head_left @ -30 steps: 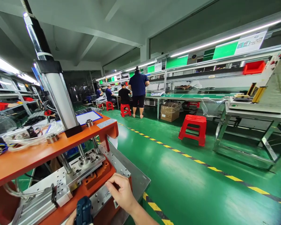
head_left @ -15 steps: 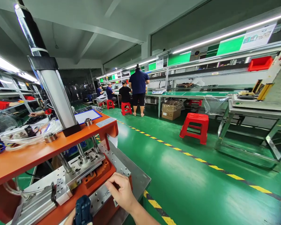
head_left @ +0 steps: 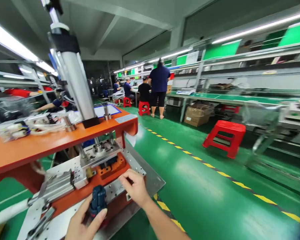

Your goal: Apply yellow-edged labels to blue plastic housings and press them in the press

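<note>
The left hand [head_left: 81,221] pinches a dark blue piece [head_left: 98,199] between thumb and fingers, holding it upright in front of the orange press [head_left: 47,143]; some red shows at its lower end. The right hand [head_left: 135,188] is loosely curled, thumb near the forefinger, beside the front metal plate [head_left: 115,190]; whether it grips anything, I cannot tell. Behind both hands an orange block [head_left: 112,168] sits under the press's metal cylinder [head_left: 80,83]. A wrench [head_left: 41,223] lies at lower left.
</note>
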`<state>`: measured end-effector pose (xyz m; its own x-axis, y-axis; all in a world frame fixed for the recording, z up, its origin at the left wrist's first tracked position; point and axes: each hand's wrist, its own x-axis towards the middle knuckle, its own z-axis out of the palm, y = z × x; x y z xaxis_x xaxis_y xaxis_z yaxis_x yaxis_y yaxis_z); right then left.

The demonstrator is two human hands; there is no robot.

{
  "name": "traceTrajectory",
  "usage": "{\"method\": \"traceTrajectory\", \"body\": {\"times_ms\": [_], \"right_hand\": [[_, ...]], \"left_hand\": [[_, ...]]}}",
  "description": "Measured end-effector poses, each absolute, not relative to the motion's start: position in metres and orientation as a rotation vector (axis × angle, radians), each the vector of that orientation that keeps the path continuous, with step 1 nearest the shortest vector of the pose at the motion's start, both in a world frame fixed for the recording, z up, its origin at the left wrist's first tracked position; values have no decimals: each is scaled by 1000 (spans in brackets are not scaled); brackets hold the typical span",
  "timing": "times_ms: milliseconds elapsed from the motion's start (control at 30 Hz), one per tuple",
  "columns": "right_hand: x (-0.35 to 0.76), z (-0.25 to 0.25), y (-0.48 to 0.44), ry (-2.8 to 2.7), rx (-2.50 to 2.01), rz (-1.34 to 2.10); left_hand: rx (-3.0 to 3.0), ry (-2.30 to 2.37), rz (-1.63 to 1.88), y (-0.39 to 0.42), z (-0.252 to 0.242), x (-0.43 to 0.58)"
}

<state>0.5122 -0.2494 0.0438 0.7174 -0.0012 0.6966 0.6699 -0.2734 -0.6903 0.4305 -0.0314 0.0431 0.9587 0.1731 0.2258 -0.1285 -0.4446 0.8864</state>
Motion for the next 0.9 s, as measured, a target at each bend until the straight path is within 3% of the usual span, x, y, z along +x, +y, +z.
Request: {"method": "traceTrajectory", "body": {"times_ms": [167,367,600,767,900], "right_hand": [[562,88,-255,-802,-2072,-708],[638,121,-234,-1236,-2253,-364],[626,111,-244,-989,-2121,-533],[560,87,-282,-578,-1839,-835],[513,48,-325,-379,-1779,-822]], "left_hand": [[1968,9,213,-31,53,431],[2154,-15,277,-31,76,422],[2463,-334,516,-27,112,451],[2656,-408,421,-47,142,512],[2720,-463,351,-57,134,546]]}}
